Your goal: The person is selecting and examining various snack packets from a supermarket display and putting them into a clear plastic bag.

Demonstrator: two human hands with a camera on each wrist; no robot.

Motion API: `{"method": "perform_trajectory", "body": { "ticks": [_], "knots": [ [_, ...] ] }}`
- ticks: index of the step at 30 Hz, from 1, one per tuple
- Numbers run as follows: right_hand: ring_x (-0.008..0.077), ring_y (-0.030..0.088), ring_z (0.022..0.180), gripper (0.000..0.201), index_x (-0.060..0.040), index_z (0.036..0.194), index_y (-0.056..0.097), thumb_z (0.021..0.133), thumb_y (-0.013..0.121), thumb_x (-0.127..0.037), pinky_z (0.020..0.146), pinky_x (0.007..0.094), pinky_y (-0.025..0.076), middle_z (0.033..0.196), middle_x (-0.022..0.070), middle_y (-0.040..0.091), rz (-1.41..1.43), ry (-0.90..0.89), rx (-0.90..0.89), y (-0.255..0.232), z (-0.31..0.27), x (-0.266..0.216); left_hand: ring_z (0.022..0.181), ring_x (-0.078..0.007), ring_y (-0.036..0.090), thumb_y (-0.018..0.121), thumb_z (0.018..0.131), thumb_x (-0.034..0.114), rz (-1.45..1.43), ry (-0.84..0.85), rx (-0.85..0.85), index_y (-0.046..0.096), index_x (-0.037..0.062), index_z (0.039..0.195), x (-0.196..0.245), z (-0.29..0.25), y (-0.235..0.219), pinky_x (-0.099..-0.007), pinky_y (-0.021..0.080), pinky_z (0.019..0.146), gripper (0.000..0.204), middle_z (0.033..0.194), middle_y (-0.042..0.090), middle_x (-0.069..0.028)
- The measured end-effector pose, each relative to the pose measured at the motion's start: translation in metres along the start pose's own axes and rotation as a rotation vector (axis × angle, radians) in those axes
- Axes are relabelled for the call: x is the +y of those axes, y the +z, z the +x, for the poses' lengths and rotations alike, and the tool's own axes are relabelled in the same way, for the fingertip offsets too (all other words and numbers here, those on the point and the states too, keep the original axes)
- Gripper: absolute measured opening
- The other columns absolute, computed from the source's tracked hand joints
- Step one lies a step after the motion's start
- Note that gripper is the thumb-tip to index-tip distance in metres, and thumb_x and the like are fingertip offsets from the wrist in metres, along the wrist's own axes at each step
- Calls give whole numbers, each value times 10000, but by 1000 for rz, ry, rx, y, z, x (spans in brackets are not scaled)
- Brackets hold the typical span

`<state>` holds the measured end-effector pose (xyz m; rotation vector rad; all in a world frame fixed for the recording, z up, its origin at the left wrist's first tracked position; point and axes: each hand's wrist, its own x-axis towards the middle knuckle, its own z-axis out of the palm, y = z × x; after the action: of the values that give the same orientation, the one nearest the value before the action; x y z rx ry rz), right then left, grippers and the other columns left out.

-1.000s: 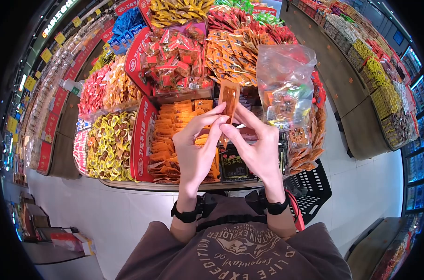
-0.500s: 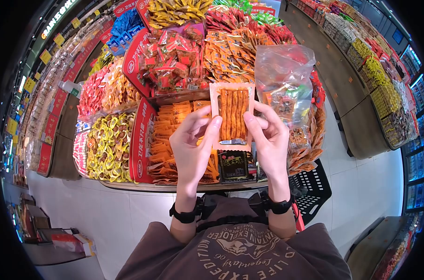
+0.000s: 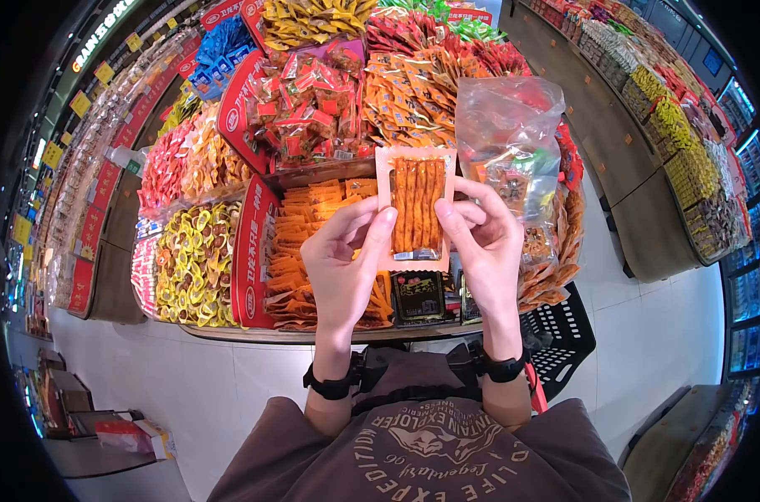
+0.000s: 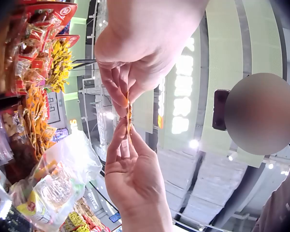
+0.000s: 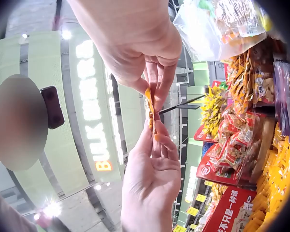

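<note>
A flat snack packet (image 3: 418, 207) with a pale pink border and a clear window faces the head camera, upright over the display. Orange-brown strips lie side by side inside it. My left hand (image 3: 344, 255) pinches its left edge between thumb and fingers. On the opposite edge, my right hand (image 3: 487, 247) pinches it the same way, thumb on the near face. Both wrist views catch the packet edge-on as a thin orange line, with the left hand (image 4: 140, 48) and the right hand (image 5: 135, 43) each gripping one side.
Beneath the hands is a bin of orange packets (image 3: 300, 276), beside black packages (image 3: 418, 297). A clear plastic bag (image 3: 510, 125) with packets in it stands to the right. A black basket (image 3: 564, 335) is at the lower right, and a red sign board (image 3: 256, 259) divides bins on the left.
One second ago the packet was turned nearly edge-on, with the fingertips close together. It has since swung round to show its broad face, and the hands have spread to its two sides.
</note>
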<state>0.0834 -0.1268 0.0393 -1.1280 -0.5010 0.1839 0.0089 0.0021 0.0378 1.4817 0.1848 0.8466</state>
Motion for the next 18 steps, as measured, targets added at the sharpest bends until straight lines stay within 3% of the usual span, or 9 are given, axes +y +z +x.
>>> {"method": "perform_trajectory", "body": {
  "ticks": [7,9,13,15,16,18],
  "knots": [
    [60,633,817,311,10,1214,565,912,638,-14,732,195,498,909,69,713,-28,-8,3,-2,1,2,816,-82,649,658,890,-1,2,-1,-49,655,-39,1083,1,0,0,-211,518,709,197,960,699,-80],
    [52,629,815,322,4,1220,561,909,642,-13,709,189,497,912,63,713,-32,-15,-17,-2,1,2,791,-80,652,664,882,-3,-28,-67,-78,653,-39,1063,3,-1,0,-225,534,688,185,939,698,-71],
    [65,641,810,305,-1,1196,595,899,659,-23,677,193,501,903,74,714,-83,-20,13,0,2,5,780,-82,653,688,855,-18,8,-7,-121,659,-33,1016,-2,-1,-2,-249,553,674,165,905,692,-57],
    [87,657,804,268,17,1157,638,923,656,-113,662,220,514,875,98,715,-339,-117,42,0,5,7,773,-110,675,723,815,-28,156,30,-76,671,-10,981,-7,-5,-4,-265,559,680,175,881,696,-62],
    [87,657,804,268,17,1157,638,923,656,-113,662,220,514,875,98,715,-339,-106,40,-2,5,10,773,-110,675,723,815,-28,160,20,-73,671,-10,981,-14,-5,-8,-265,559,680,175,881,696,-62],
    [107,670,801,322,29,1111,670,945,638,-244,676,246,525,834,116,712,-361,35,1,-11,8,19,808,-140,681,739,804,-17,526,566,-44,693,17,1010,-34,0,-15,-254,552,685,213,926,705,-92]
  ]
}}
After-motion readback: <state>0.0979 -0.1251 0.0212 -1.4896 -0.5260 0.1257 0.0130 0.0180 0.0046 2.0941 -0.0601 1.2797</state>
